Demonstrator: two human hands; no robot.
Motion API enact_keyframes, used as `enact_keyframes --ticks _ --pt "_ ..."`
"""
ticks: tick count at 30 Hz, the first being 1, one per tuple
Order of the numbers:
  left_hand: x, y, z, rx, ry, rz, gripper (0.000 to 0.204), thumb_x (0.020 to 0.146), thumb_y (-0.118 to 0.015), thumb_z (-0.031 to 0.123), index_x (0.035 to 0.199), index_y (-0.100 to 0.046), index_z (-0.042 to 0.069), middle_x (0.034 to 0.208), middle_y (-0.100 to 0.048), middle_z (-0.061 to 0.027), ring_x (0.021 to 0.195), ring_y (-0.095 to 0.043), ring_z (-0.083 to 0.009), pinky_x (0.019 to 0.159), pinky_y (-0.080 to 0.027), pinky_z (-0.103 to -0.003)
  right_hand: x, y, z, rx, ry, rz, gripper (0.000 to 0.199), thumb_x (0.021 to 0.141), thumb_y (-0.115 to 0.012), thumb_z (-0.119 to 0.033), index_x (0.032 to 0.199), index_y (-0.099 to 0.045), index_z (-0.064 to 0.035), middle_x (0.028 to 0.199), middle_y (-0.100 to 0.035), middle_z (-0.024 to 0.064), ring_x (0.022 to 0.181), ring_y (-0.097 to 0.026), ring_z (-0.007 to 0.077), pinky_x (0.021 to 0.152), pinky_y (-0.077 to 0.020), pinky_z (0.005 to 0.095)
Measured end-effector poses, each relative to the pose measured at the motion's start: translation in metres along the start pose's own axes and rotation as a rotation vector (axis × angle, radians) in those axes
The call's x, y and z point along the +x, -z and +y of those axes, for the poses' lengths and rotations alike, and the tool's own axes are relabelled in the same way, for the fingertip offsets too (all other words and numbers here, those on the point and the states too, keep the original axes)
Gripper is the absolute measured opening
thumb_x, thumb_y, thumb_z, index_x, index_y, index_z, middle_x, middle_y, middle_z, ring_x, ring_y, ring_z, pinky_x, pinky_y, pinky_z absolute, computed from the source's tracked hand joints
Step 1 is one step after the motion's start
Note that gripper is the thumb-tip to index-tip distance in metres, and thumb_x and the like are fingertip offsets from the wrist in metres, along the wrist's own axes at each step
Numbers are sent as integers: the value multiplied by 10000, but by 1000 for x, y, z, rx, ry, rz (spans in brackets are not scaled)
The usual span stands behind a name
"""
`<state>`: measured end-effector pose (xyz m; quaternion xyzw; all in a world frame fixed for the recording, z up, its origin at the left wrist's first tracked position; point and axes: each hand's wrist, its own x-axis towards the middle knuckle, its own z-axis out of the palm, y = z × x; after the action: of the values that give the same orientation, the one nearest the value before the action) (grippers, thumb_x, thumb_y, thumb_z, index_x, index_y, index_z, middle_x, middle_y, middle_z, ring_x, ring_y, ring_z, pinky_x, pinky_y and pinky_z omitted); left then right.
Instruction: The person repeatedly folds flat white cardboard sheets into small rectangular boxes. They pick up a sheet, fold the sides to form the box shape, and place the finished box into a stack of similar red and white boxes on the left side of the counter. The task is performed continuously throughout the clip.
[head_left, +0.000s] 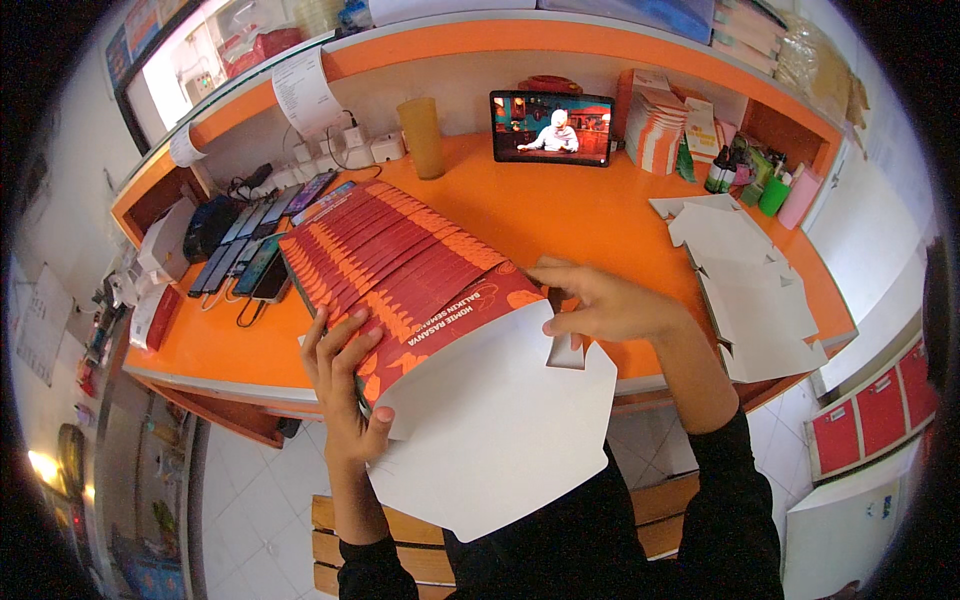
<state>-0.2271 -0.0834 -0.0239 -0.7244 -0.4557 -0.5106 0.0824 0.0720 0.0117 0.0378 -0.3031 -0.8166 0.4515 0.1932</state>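
Observation:
A long overlapping row of red-and-orange printed cardboard boxes (400, 250) reaches from the desk toward me. The nearest box has its white inner flap (500, 430) folded out over my lap. My left hand (345, 375) is wrapped round the left edge of the nearest box, with fingers on the red face and thumb by the white flap. At the right corner, my right hand (610, 300) has thumb and fingers closed on the edge of that same box, beside a small cut tab (566, 352).
Flat white cardboard blanks (750, 290) lie on the right of the orange desk (590, 220). A tablet (553, 128) stands at the back between a tan cup (421, 138) and a stack of folded cartons (657, 130). Several phones (260, 265) with cables lie at the left.

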Motion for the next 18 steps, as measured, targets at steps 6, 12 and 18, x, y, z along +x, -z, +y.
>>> enact_keyframes --ticks 6,12,18 --pt "1 2 -1 15 -11 -25 745 863 -391 713 1182 -593 71 1295 -538 -159 1339 -310 -412 1091 -204 -560 -5 -3 -5 140 -116 8 562 837 -573 -33 1368 -401 28 968 -443 59 725 -536 132 562 -484 257" --pt "0 4 -3 21 -8 -26 760 855 -390 723 1174 -590 63 1287 -538 -163 1329 -317 -415 1090 -212 -552 -3 -3 -3 -35 35 -7 374 847 -553 -45 1207 -499 38 968 -443 58 763 -538 121 580 -489 251" --pt "0 6 -7 16 -28 -59 754 855 -400 717 1171 -586 58 1290 -533 -164 1331 -309 -417 1091 -212 -548 1 -11 9 155 18 92 341 917 -620 -246 1081 -585 51 940 -553 124 740 -606 196 665 -502 316"
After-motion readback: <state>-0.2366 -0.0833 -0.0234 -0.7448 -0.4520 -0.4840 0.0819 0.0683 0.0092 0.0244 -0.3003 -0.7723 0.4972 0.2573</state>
